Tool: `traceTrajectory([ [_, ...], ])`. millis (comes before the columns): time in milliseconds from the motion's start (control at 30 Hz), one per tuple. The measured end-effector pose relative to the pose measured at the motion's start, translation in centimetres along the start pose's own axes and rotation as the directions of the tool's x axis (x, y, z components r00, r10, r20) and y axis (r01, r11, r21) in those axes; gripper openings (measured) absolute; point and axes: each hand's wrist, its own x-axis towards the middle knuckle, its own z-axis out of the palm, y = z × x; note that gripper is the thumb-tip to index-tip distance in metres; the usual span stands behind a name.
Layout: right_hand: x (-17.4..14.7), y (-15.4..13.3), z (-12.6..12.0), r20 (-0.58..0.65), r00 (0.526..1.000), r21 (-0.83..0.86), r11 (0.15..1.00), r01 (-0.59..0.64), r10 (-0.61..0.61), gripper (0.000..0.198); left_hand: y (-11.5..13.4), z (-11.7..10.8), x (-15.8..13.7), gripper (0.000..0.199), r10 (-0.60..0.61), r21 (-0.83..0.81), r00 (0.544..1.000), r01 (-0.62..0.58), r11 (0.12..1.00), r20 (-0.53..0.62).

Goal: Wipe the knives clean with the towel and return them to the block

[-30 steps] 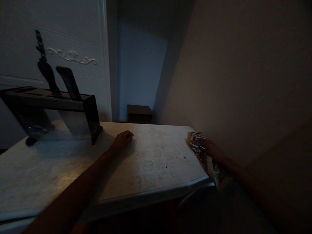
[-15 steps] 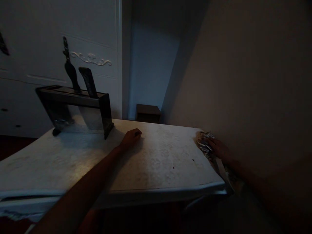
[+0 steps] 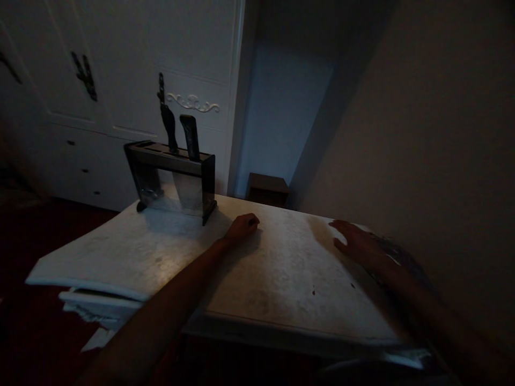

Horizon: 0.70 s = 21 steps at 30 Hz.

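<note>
My left hand (image 3: 242, 229) rests on the white table (image 3: 281, 279) with its fingers curled closed. A small dark spot shows inside the curl, too small to name. Over the table's right end my right hand (image 3: 354, 244) is open, thumb and fingers apart, holding nothing visible. Behind its wrist, by the wall, lies a dim crumpled cloth (image 3: 408, 262), partly hidden by the forearm. Left of my left hand stands a knife holder (image 3: 169, 161) with clear sides. A black knife handle (image 3: 190, 136) and a second dark handle (image 3: 169, 127) stick up from it.
A white wardrobe (image 3: 132, 64) stands behind the table at the left. A brown wall (image 3: 434, 134) runs along the right end. In the far corner sits a small dark cabinet (image 3: 267, 185). Dark specks (image 3: 313, 290) mark the tabletop.
My right hand has let go of the crumpled cloth and opened; the cloth now lies farther right by the wall. The view has turned left. My left hand stays closed on the table.
</note>
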Motion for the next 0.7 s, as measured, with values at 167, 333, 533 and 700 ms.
traceTrajectory([
  [167, 4.6, -9.2, 3.3, -0.035, 0.986, 0.425, 0.891, 0.160, -0.160, 0.036, 0.2, -0.2, -0.2, 0.021, -0.030, -0.032, 0.999, 0.030, 0.999, -0.012],
  [333, 7.2, -12.8, 6.0, -0.039, 0.968, 0.526, 0.819, 0.230, -0.247, 0.030, -0.1, -0.2, 0.0, 0.022, -0.059, -0.057, 0.998, 0.058, 0.997, -0.009],
  [533, 7.0, -12.3, 8.5, -0.113, 0.955, 0.542, 0.789, 0.290, -0.273, 0.035, -0.3, -0.4, 0.0, 0.022, -0.065, -0.063, 0.998, 0.065, 0.996, -0.006],
  [700, 5.9, -12.2, 9.4, -0.078, 0.964, 0.561, 0.787, 0.254, -0.256, 0.041, -0.3, -0.4, 0.0, 0.021, -0.067, -0.010, 0.998, 0.068, 0.998, 0.019],
])
